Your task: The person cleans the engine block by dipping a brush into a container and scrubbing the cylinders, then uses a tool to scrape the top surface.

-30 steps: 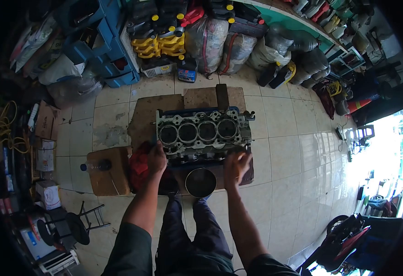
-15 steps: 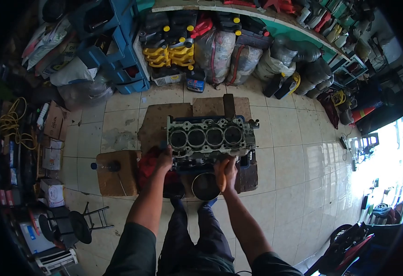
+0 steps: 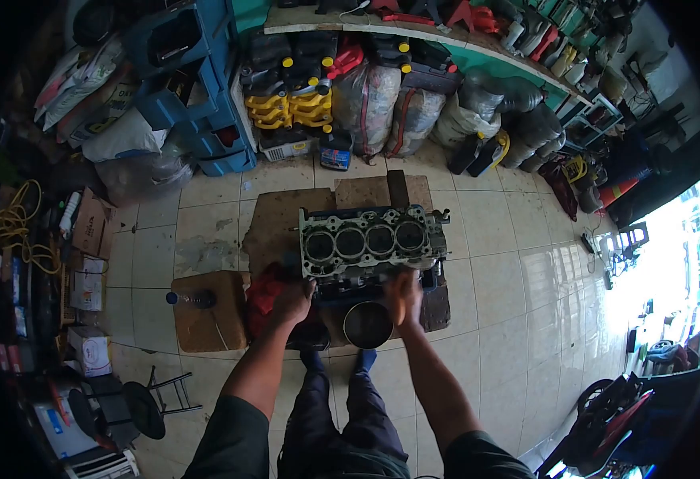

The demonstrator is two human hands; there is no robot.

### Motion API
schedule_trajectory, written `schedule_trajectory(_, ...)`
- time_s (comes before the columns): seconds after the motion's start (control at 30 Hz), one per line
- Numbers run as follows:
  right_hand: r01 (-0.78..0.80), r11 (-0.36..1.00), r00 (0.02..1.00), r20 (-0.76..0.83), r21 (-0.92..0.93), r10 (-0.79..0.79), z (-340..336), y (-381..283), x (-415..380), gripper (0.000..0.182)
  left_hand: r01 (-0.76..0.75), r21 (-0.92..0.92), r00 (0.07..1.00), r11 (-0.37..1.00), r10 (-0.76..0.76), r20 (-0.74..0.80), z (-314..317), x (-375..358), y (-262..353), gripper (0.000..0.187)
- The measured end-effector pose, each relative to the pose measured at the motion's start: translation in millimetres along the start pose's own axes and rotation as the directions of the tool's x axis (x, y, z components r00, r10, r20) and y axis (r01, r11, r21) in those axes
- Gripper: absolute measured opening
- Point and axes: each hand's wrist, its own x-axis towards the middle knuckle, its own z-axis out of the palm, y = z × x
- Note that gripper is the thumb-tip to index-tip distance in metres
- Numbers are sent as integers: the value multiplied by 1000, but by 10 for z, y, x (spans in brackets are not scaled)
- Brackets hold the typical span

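A four-cylinder engine block (image 3: pixel 363 254) lies with its bores facing up on a blue tray, partly hidden beneath it. At the block's near left corner, my left hand (image 3: pixel 292 303) is closed around the edge; its fingertips are partly hidden. My right hand (image 3: pixel 407 297), smeared by motion, is at the near right side of the block. It is closed on an orange-handled tool (image 3: pixel 400 310), whose working end I cannot make out. Just left of that hand is a round pan (image 3: pixel 368 326) with dark contents. Red cloth (image 3: pixel 263 299) lies beside my left hand.
Cardboard (image 3: pixel 286 215) lies under and behind the block. Left, a plastic bottle (image 3: pixel 192 298) rests on a brown board (image 3: pixel 206 335). Farther left is a black stool (image 3: pixel 144 409). Stuffed sacks (image 3: pixel 366 108) and oil jugs line the back wall; a motorcycle (image 3: pixel 605 415) stands at right.
My left hand has shifted down from the block's left side to its near corner. My right hand and the orange-handled tool have moved slightly right and now blur. The whole view has shifted a little.
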Motion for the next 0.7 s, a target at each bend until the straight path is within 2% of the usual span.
schedule_trajectory(0.03,-219,963,974,-21,159,225,-154,-63,79,33,-9,23,999,1000,8,41,-17,-3,-40,57)
schedule_trajectory(0.1,-365,929,912,-181,57,369,-320,-104,289,34,-15,37,997,999,12,74,-2,-10,-45,52)
schedule_trajectory(0.13,-400,915,898,-178,55,403,-241,-19,295,33,6,74,997,997,-12,76,14,-15,-25,48)
schedule_trajectory(0.23,-174,979,973,-134,111,188,62,-93,64,33,69,96,997,993,-72,26,216,-18,-88,42)
schedule_trajectory(0.27,-98,995,995,-7,18,98,150,-22,-55,34,106,88,994,990,-105,-19,312,-35,-151,41)
schedule_trajectory(0.3,-247,943,960,191,224,206,397,263,-134,32,109,88,994,990,-107,-26,336,-64,-154,41)
schedule_trajectory(0.37,-201,942,969,197,270,150,331,76,-35,27,109,128,993,986,-103,-48,338,-78,-134,43)
schedule_trajectory(0.43,-127,990,989,82,63,122,-26,-326,143,27,121,126,991,985,-114,-66,268,-159,-33,43)
schedule_trajectory(0.47,-157,981,987,4,113,158,-82,-427,166,25,129,124,990,984,-121,-76,242,-184,20,42)
schedule_trajectory(0.57,-184,979,982,-22,87,187,133,-551,92,27,147,118,987,982,-138,-89,358,-140,-70,43)
schedule_trajectory(0.6,-102,989,995,25,106,100,262,-464,33,30,158,93,986,983,-152,-63,320,-133,-68,41)
schedule_trajectory(0.63,-95,989,995,16,115,94,224,-473,37,30,152,98,987,984,-145,-73,299,-141,-74,41)
schedule_trajectory(0.7,-55,995,959,282,86,28,21,-429,134,32,129,51,990,990,-126,-70,280,-151,-16,40)
